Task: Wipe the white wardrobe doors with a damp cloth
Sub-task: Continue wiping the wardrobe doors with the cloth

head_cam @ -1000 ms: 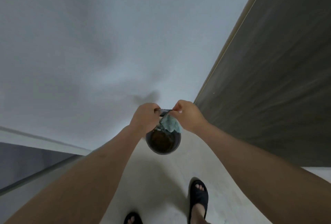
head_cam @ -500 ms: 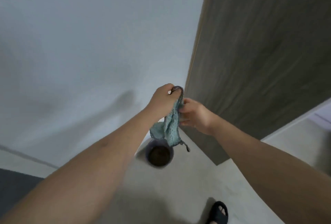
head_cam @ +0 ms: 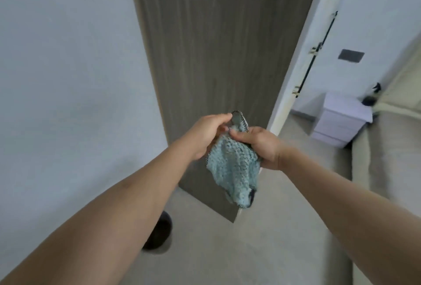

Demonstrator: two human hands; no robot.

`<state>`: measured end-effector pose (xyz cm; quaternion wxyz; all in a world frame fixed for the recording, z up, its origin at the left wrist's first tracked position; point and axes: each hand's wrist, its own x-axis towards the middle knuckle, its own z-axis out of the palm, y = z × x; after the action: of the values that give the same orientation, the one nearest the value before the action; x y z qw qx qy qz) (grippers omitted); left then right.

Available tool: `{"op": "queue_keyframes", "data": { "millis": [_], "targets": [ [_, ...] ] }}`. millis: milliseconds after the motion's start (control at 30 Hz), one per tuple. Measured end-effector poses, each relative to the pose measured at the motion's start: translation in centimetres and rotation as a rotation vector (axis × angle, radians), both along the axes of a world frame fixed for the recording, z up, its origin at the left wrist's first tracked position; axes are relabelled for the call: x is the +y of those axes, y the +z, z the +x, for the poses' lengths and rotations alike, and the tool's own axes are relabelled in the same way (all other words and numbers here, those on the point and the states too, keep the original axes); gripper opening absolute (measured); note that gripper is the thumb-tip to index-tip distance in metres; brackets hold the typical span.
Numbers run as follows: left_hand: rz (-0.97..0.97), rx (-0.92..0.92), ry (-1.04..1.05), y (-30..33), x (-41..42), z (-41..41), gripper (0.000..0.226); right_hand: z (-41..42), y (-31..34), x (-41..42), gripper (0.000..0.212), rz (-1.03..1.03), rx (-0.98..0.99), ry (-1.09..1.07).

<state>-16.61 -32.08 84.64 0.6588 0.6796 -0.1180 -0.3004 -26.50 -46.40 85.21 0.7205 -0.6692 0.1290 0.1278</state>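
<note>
1. Far left: smooth white wardrobe door (head_cam: 68,68), broad and flat, untouched by cloth.
2. Low down: dark round bucket (head_cam: 159,234), half hidden behind the left forearm, contents impossible to read.
3. Left hand (head_cam: 206,135) curled, pinching the top corner of the teal waffle-knit cloth (head_cam: 234,170).
4. Cloth hanging limp, long axis running downward, clear of the door.
5. Right hand (head_cam: 262,145) clamped round the cloth's upper edge.
6. Behind: grey wood-grain side panel (head_cam: 216,57).
7. Door lying left of both hands; left hand nearer, probably first to reach.
</note>
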Motion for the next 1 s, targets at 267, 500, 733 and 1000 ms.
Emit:
{"op": "queue_keyframes", "data": {
  "millis": [267,500,733,1000],
  "targets": [
    [-0.211,0.461,-0.31,-3.2,-19.7,-9.5,0.047,-9.4,1.1,-21.1,0.072,0.184,0.102,-0.442],
    [-0.073,0.262,-0.181,0.4,-32.0,-10.1,0.035,-12.3,1.9,-33.4,0.043,-0.232,0.189,-0.637],
    [-0.073,0.19,-0.005,-0.2,-39.7,-6.1,0.038,-11.0,2.2,-43.0,0.035,-0.391,0.333,-0.673],
    [-0.048,0.007,-0.308,2.8,-47.5,0.3,0.05,-5.3,7.3,-51.9,0.073,-1.212,0.554,-0.469]
  ]
}}
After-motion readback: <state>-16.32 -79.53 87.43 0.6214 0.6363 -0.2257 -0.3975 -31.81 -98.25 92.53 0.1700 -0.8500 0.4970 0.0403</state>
